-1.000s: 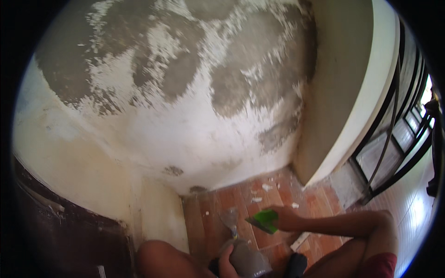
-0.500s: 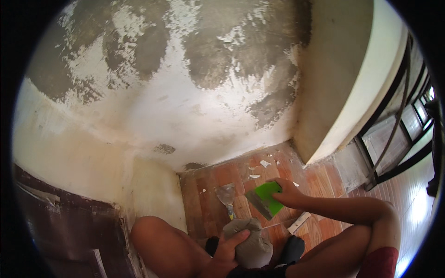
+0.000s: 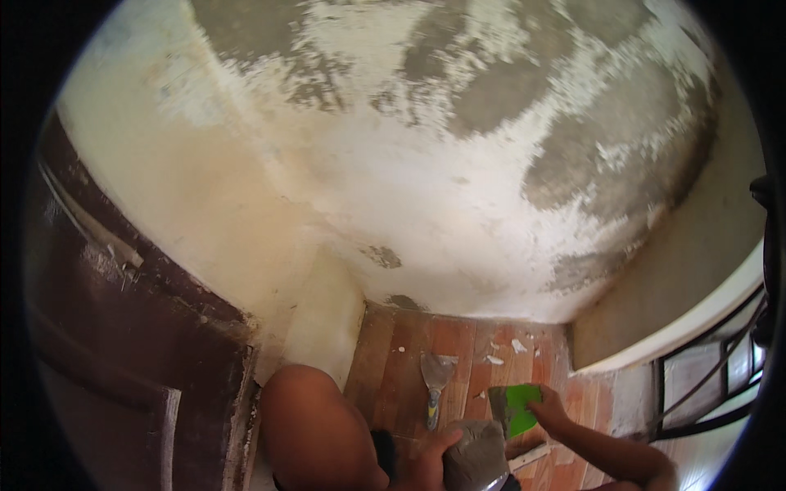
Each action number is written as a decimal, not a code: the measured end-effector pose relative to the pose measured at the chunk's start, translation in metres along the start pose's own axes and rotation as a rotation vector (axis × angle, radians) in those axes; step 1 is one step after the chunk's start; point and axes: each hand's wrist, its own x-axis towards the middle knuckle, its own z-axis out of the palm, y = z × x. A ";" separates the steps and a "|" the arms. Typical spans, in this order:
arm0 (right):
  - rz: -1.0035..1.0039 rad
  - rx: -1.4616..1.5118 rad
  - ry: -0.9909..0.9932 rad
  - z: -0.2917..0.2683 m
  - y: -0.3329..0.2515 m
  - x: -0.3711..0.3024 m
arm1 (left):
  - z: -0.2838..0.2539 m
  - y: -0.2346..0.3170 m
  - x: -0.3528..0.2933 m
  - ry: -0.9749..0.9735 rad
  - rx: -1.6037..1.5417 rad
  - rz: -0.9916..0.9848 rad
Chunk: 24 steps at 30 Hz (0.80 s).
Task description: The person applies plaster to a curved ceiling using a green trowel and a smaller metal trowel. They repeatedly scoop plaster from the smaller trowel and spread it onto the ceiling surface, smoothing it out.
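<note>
My right hand (image 3: 551, 412) is closed on a green plastic spreader (image 3: 524, 413), whose far-left edge is coated with grey paste. My left hand (image 3: 430, 460) grips a grey, rounded bundle (image 3: 476, 454), which looks like a bag of filler paste, low over my lap. The spreader is just to the right of and beyond the bundle, with a small gap between them. On the floor past the bundle lies a putty knife (image 3: 436, 372) with its blade pointing away from me.
Ahead stands a wall (image 3: 426, 213) with white and grey patches. A dark brown door (image 3: 123, 344) fills the left side. White flakes (image 3: 518, 346) lie on the wood-patterned floor (image 3: 401, 335). A flat strip (image 3: 530, 456) lies below the spreader. Black metal bars (image 3: 712, 393) stand right.
My view has swung left and upward, so more door and wall show. Both hands sit lower in it. The spreader is now a little nearer the grey bundle and is turned more upright.
</note>
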 end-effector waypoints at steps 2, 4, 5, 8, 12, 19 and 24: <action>-0.013 -0.009 -0.001 -0.001 0.004 0.006 | -0.002 -0.003 0.001 0.028 0.028 0.052; 0.024 0.026 0.003 0.001 0.008 0.012 | -0.004 -0.001 0.003 0.044 0.031 0.096; 0.066 0.064 0.008 0.003 0.007 0.015 | -0.005 0.000 0.004 0.058 0.040 0.115; 0.110 0.187 0.094 0.015 -0.014 0.023 | -0.004 0.007 0.007 0.068 0.048 0.169; 0.084 0.514 0.105 0.040 -0.089 0.018 | 0.000 0.018 0.010 0.078 0.056 0.213; 0.024 0.409 -0.241 0.089 -0.167 -0.012 | 0.005 0.036 0.012 0.097 0.035 0.242; 0.098 0.454 -0.409 0.090 -0.163 -0.013 | 0.004 0.046 0.010 0.107 0.046 0.242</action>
